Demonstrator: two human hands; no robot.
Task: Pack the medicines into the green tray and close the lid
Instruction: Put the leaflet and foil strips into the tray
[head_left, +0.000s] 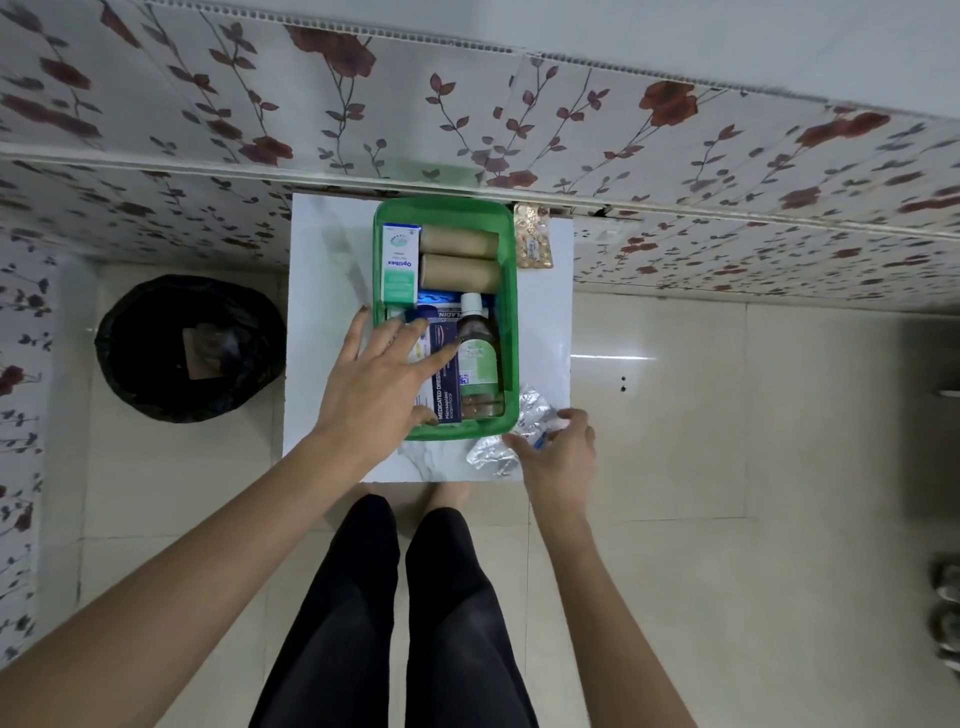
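Observation:
The green tray (511, 291) stands on a small white table (332, 260). Inside lie a white-green medicine box (399, 262), two brown rolls (460, 257), a clear bottle (479, 358) with a white cap and a blue dressing box (445, 392). My left hand (379, 384) is spread flat over the tray's near-left contents, fingers apart. My right hand (558, 454) rests on silver blister strips (511, 439) lying on the table at the tray's near-right corner, fingers curled on them. Gold blister strips (534, 236) lie right of the tray's far end. No lid is visible.
A black-lined waste bin (189, 348) stands on the floor left of the table. A flowered wall (727, 171) runs behind the table. My legs (405, 613) are below the table's near edge. Tiled floor lies to the right.

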